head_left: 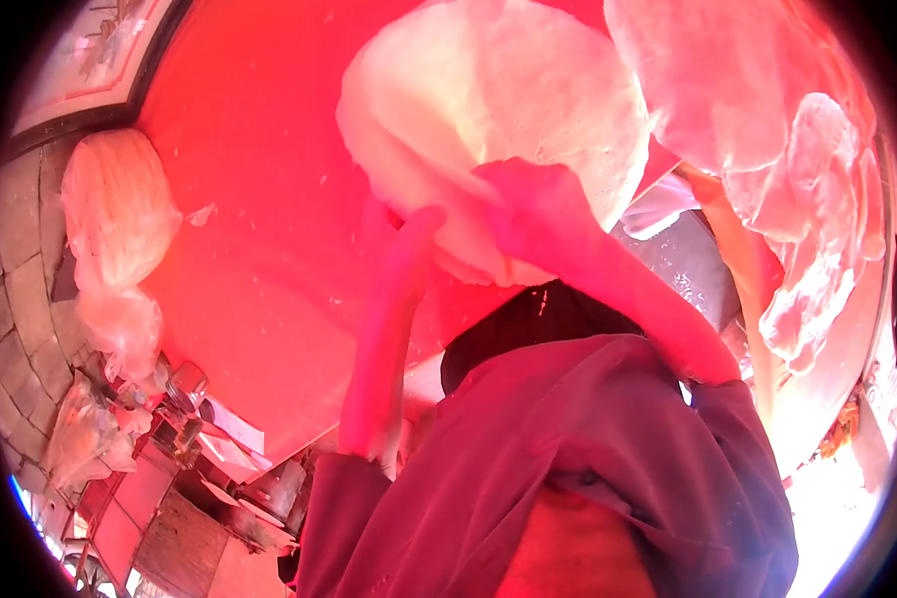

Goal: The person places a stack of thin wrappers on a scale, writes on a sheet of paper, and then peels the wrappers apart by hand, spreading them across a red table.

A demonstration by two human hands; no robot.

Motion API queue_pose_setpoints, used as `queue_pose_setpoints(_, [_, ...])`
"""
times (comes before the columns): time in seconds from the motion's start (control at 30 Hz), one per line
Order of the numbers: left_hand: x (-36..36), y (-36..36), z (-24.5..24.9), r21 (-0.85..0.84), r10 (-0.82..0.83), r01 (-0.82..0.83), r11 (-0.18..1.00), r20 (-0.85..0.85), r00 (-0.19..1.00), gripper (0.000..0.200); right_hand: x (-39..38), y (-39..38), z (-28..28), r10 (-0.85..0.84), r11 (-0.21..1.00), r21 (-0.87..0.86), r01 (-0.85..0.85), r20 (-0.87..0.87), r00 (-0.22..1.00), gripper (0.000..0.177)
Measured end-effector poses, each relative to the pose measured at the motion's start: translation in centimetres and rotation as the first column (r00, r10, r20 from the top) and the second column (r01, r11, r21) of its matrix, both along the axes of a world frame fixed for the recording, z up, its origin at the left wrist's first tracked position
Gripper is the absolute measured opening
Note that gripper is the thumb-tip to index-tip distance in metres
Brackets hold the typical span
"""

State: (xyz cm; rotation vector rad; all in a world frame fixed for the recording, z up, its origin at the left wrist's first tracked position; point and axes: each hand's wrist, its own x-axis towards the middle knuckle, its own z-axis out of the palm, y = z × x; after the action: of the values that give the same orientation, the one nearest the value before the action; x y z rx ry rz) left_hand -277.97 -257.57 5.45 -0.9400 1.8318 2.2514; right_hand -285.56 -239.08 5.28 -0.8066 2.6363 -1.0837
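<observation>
A large, thin, round sheet of dough [558, 100] spreads out in front of me over the red surface, with a fold near its left part. My left hand [411, 231] is at its near left edge, thumb showing and the other fingers mostly hidden, closed on the dough. My right hand [540, 207] lies over the near middle of the same sheet, back of the hand up. Its fingers look bent around the dough, though the strong red light blurs their outline.
More flat dough sheets [718, 90] overlap at the right, some under shiny plastic [817, 229]. A red tabletop [259, 199] stretches to the left. A bulging plastic bag [120, 209] hangs by its left edge. Boxes and clutter [184, 518] stand below, beside paving [20, 289].
</observation>
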Motion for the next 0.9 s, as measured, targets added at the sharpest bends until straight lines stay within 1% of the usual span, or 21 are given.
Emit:
queue_pose_setpoints(0.03, [1.1, -1.2, -1.7, 0.027, 0.059, -0.058, 0.998, -0.01, 0.998, 0.046, -0.6, 0.4, -0.3, 0.028, 0.995, 0.093, -0.032, 0.044, 0.999, 0.026])
queue_pose_setpoints(0.07, [1.3, -1.6, -3.1, 0.071, 0.108, -0.106, 0.992, -0.029, 0.994, 0.047, -2.4, 1.3, 1.8, -0.049, 0.981, 0.195, -0.016, 0.32, 0.946, 0.028])
queue_pose_setpoints(0.1, [1.5, -1.9, -4.0, 0.109, 0.147, -0.143, 0.984, -0.033, 0.989, 0.048, -2.6, 2.5, 0.7, -0.084, 0.973, 0.228, 0.019, 0.278, 0.957, 0.028])
queue_pose_setpoints(0.13, [1.9, -2.3, -4.4, 0.14, 0.173, -0.168, 0.976, -0.019, 0.985, 0.049, -2.2, 4.0, -1.6, -0.279, 0.957, 0.017, 0.288, 0.313, 0.908, 0.018])
queue_pose_setpoints(0.17, [2.1, -2.7, -5.1, 0.174, 0.2, -0.196, 0.965, -0.004, 0.98, 0.05, -2.7, 5.7, -2.4, -0.426, 0.83, -0.201, 0.52, 0.372, 0.825, 0.015])
queue_pose_setpoints(0.2, [2.3, -3.2, -5.7, 0.211, 0.226, -0.224, 0.951, 0.015, 0.974, 0.05, -4.6, 7.9, 0.6, -0.177, 0.87, -0.288, 0.401, 0.575, 0.799, 0.022])
queue_pose_setpoints(0.23, [2.5, -3.6, -6.4, 0.242, 0.25, -0.251, 0.937, 0.033, 0.968, 0.051, -6.1, 10.3, 2.4, -0.199, 0.872, -0.286, 0.398, 0.535, 0.821, 0.022])
queue_pose_setpoints(0.33, [3.0, -4.4, -7.6, 0.302, 0.29, -0.3, 0.905, 0.079, 0.954, 0.054, -7.7, 17.5, 7.3, -0.15, 0.848, -0.388, 0.362, 0.478, 0.865, 0.025])
queue_pose_setpoints(0.37, [3.0, -4.5, -8.0, 0.318, 0.3, -0.311, 0.896, 0.086, 0.95, 0.055, -8.1, 19.1, 11.4, -0.224, 0.871, -0.318, 0.374, 0.421, 0.879, 0.025])
queue_pose_setpoints(0.4, [3.1, -4.5, -8.4, 0.332, 0.307, -0.321, 0.887, 0.094, 0.947, 0.056, -8.1, 21.2, 13.7, -0.282, 0.76, -0.413, 0.502, 0.487, 0.827, 0.027])
queue_pose_setpoints(0.43, [3.1, -4.5, -8.6, 0.346, 0.309, -0.324, 0.88, 0.101, 0.946, 0.057, -7.5, 22.9, 15.2, -0.318, 0.58, -0.568, 0.584, 0.502, 0.804, 0.031])
queue_pose_setpoints(0.47, [3.1, -4.5, -8.9, 0.357, 0.316, -0.333, 0.873, 0.109, 0.943, 0.058, -7.8, 23.7, 16.7, -0.323, 0.584, -0.569, 0.579, 0.492, 0.809, 0.031])
queue_pose_setpoints(0.5, [3.3, -4.6, -9.1, 0.369, 0.316, -0.337, 0.866, 0.117, 0.941, 0.059, -8.1, 24.3, 18.4, -0.216, 0.515, -0.659, 0.549, 0.52, 0.827, 0.033])
queue_pose_setpoints(0.57, [3.6, -4.8, -9.4, 0.388, 0.319, -0.343, 0.855, 0.128, 0.939, 0.061, -8.6, 25.1, 21.5, 0.013, 0.337, -0.801, 0.494, 0.529, 0.849, 0.038])
queue_pose_setpoints(0.6, [3.7, -5.0, -9.4, 0.396, 0.32, -0.346, 0.851, 0.133, 0.938, 0.062, -10.8, 25.7, 22.6, -0.211, 0.213, -0.609, 0.764, 0.735, 0.644, 0.038])
queue_pose_setpoints(0.63, [3.8, -5.3, -9.6, 0.405, 0.316, -0.343, 0.848, 0.133, 0.939, 0.062, -13.4, 25.9, 22.7, -0.233, 0.306, -0.604, 0.737, 0.703, 0.672, 0.036])
queue_pose_setpoints(0.67, [3.7, -5.4, -9.6, 0.409, 0.312, -0.336, 0.848, 0.126, 0.942, 0.063, -16.9, 26.3, 22.5, -0.207, 0.42, -0.617, 0.666, 0.65, 0.732, 0.034])
queue_pose_setpoints(0.7, [3.6, -5.6, -9.5, 0.414, 0.302, -0.328, 0.849, 0.127, 0.945, 0.063, -21.4, 26.7, 22.0, -0.193, 0.505, -0.614, 0.607, 0.605, 0.773, 0.031])
queue_pose_setpoints(0.73, [3.6, -5.6, -9.3, 0.421, 0.289, -0.308, 0.853, 0.11, 0.951, 0.062, -26.0, 27.4, 21.4, -0.165, 0.555, -0.624, 0.55, 0.566, 0.808, 0.029])
queue_pose_setpoints(0.83, [3.6, -5.4, -8.7, 0.438, 0.251, -0.256, 0.862, 0.071, 0.965, 0.061, -36.0, 29.7, 21.5, -0.059, 0.625, -0.657, 0.422, 0.499, 0.865, 0.023])
queue_pose_setpoints(0.9, [3.3, -5.2, -8.1, 0.448, 0.226, -0.225, 0.866, 0.052, 0.973, 0.06, -39.2, 31.2, 21.7, 0.019, 0.643, -0.695, 0.321, 0.434, 0.901, 0.018])
